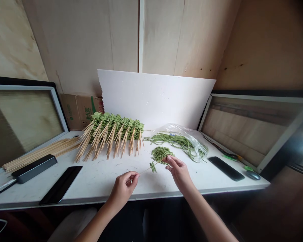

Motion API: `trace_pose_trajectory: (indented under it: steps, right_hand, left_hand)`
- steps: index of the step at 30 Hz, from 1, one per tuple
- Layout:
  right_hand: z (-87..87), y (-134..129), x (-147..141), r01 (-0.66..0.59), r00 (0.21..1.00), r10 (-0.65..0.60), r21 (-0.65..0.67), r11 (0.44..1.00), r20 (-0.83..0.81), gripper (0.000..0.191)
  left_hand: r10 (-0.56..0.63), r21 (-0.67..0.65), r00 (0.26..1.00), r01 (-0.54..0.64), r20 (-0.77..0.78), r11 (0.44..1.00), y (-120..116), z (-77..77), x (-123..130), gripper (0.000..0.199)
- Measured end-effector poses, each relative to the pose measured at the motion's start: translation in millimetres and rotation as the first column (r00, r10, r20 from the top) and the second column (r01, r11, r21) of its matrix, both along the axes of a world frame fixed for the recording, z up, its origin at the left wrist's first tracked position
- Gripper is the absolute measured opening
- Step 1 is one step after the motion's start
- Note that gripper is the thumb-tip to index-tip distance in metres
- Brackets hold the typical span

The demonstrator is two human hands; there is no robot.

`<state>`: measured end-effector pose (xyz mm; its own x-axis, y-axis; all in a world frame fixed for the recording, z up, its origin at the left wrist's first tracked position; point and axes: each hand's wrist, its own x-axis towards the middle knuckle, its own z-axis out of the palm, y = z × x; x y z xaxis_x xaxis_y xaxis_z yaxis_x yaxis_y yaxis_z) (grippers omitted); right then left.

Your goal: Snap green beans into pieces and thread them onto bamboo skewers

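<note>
Between its thumb and fingers, my left hand grips a thin bamboo skewer that slants up to the right. A few short cut pieces of long bean are threaded side by side on it. At the skewer's far end my right hand is closed in a pinch on a bean piece, mostly hidden by the fingertips. Just behind that hand lies a heap of cut bean pieces on the white table.
Finished bean skewers are stacked at the back left, beside loose bamboo skewers. Uncut long beans lie partly under a clear plastic bag. Phones, a black box and a mouse occupy the sides.
</note>
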<state>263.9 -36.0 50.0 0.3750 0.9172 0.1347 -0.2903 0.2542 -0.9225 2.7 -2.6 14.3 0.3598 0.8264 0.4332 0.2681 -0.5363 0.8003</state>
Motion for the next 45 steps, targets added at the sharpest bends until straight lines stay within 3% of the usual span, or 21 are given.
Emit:
trace_pose_trajectory:
  steps: [11,22,34,41,45]
  right_hand:
    - [-1.1,0,4,0.046,0.993,-0.050,0.046,0.998,0.109,0.033]
    - [4.3,-3,-1,-0.039,0.996,0.036,0.034,0.999,0.081,0.031]
    - [13.7,-11,4,-0.083,0.969,0.076,0.019,0.996,0.234,0.031]
    - [8.5,-10,-21,-0.126,0.968,0.128,-0.021,0.992,0.218,0.032]
    - [3.1,-10,-28,-0.148,0.965,0.151,-0.027,0.989,0.214,0.032]
  left_hand:
    - [0.016,0.039,0.999,-0.015,-0.035,0.999,2,-5.0,-2,0.027]
    - [0.032,0.129,0.998,-0.024,-0.061,0.991,2,-1.8,-3,0.024]
    - [0.055,0.256,0.994,-0.031,-0.089,0.966,6,-7.9,-9,0.019]
    - [-0.005,0.233,0.998,0.017,-0.055,0.972,-2,-0.1,-5,0.023]
    - [0.026,0.238,0.997,-0.009,-0.067,0.971,-4,4.2,-5,0.026]
